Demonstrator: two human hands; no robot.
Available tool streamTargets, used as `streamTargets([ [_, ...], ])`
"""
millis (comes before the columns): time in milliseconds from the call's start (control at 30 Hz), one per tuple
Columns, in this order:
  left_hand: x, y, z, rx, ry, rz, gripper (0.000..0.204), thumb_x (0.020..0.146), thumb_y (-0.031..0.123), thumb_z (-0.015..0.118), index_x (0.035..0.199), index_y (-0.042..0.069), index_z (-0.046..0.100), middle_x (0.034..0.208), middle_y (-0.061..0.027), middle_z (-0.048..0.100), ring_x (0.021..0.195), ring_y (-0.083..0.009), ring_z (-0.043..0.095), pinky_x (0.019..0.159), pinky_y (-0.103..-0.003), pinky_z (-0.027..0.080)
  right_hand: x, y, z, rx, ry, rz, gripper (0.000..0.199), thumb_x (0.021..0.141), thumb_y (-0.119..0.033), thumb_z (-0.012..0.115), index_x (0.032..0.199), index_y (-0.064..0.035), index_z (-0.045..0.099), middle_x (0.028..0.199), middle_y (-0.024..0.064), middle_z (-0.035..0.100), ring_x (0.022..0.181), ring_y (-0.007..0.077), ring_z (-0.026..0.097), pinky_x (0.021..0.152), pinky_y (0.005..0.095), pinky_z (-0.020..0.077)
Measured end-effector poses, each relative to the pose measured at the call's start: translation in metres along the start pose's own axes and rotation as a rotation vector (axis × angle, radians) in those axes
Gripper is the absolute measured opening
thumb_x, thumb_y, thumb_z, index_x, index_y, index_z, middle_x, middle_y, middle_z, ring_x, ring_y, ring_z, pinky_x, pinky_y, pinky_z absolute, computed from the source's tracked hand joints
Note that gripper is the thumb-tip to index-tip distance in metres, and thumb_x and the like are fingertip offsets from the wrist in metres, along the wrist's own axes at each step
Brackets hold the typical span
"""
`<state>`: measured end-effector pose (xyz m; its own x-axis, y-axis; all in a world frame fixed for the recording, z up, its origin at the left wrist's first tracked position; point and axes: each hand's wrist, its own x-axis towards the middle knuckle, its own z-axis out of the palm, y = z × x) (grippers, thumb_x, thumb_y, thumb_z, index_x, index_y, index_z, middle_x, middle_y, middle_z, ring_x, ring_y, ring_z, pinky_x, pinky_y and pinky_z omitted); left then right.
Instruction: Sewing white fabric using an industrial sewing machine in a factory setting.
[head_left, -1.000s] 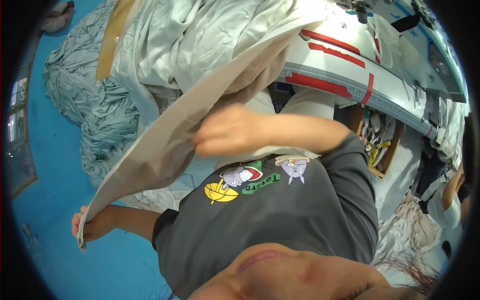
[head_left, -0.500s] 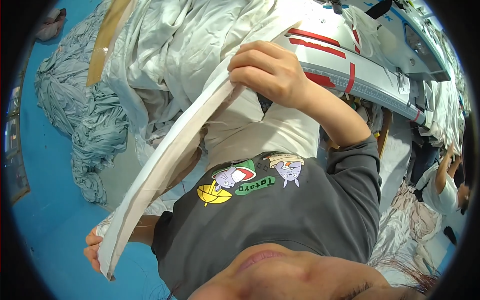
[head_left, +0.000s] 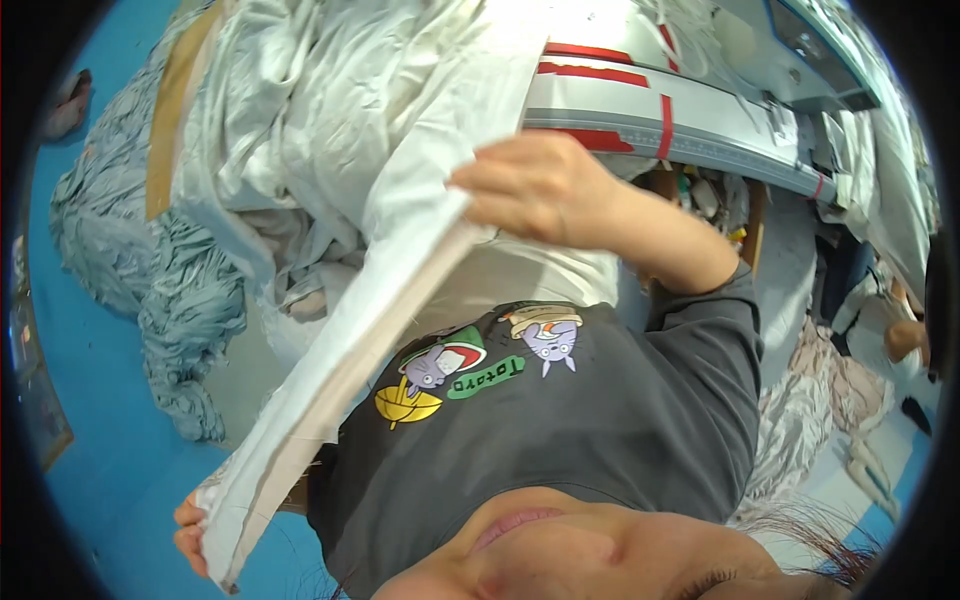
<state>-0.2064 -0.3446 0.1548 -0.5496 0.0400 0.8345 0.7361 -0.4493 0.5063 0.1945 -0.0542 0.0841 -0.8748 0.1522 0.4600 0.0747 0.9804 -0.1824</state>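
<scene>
A long piece of white and beige fabric [head_left: 370, 330], folded into a narrow strip, runs diagonally from lower left to upper centre. My left hand [head_left: 190, 528] grips its lower end near the blue floor. My right hand [head_left: 540, 185] is closed on the strip's upper part, in front of my chest, with the forearm coming out of a dark grey sleeve [head_left: 720, 330]. Above the right hand the fabric runs on into a big pile of white cloth [head_left: 330, 130].
A grey-blue fabric heap [head_left: 150, 290] lies on the blue floor [head_left: 90, 420] at left. A brown cardboard strip [head_left: 175, 110] leans by the pile. A white sewing table with red tape stripes [head_left: 690, 110] stands upper right. Another person [head_left: 900, 335] is at the right edge.
The wide fabric panel has been folded into a narrow strip. My right hand rose up and to the right along it. My left hand dropped lower with its end.
</scene>
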Motion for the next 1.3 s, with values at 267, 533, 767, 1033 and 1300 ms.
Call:
streamTargets([
  [267,-0.212,-0.118,0.285,0.179,-1.028,0.030,0.018,0.086,-0.002,0.050,0.098,0.002,0.063,0.127,-0.0107,0.058,0.108,-0.0306,0.060,0.092,-0.036,0.046,-0.157,-0.029,0.118,0.204,0.149,0.369,0.019,0.067,-0.012,0.064,0.086,-0.0081,0.066,0.089,0.0077,0.067,0.084,0.0254,0.066,0.078,0.0348,0.0556],
  [533,-0.256,-0.155,0.403,0.241,-1.195,-0.004,0.014,0.087,0.006,0.055,0.098,0.007,0.064,0.115,-0.0056,0.063,0.094,-0.0284,0.063,0.077,-0.036,0.050,-0.148,0.010,0.107,0.297,0.207,0.415,0.018,0.063,-0.009,0.065,0.079,-0.0019,0.064,0.081,0.0105,0.063,0.077,0.0258,0.065,0.083,0.0384,0.0556],
  [767,-0.254,-0.194,0.450,0.194,-1.165,0.016,0.019,0.091,0.008,0.053,0.107,0.007,0.063,0.109,-0.0069,0.065,0.096,-0.0285,0.062,0.079,-0.034,0.049,-0.140,0.060,0.093,0.370,0.183,0.365,0.017,0.067,-0.008,0.066,0.081,0.0002,0.065,0.083,0.0131,0.064,0.078,0.0255,0.065,0.081,0.0381,0.0555],
  [1033,-0.245,-0.233,0.495,0.226,-1.168,0.105,0.022,0.091,0.008,0.052,0.110,0.005,0.062,0.110,-0.0083,0.065,0.097,-0.0282,0.062,0.080,-0.034,0.050,-0.119,0.105,0.078,0.432,0.222,0.390,0.016,0.070,-0.009,0.073,0.080,0.0006,0.065,0.083,0.0140,0.067,0.077,0.0250,0.066,0.080,0.0374,0.0557],
  [1300,-0.241,-0.268,0.524,0.241,-1.136,0.130,0.021,0.093,0.011,0.050,0.109,0.005,0.061,0.111,-0.0092,0.064,0.096,-0.0309,0.062,0.078,-0.035,0.050,-0.100,0.143,0.067,0.431,0.214,0.409,0.019,0.073,-0.012,0.076,0.085,-0.0012,0.066,0.086,0.0121,0.068,0.077,0.0251,0.067,0.081,0.0383,0.0555],
])
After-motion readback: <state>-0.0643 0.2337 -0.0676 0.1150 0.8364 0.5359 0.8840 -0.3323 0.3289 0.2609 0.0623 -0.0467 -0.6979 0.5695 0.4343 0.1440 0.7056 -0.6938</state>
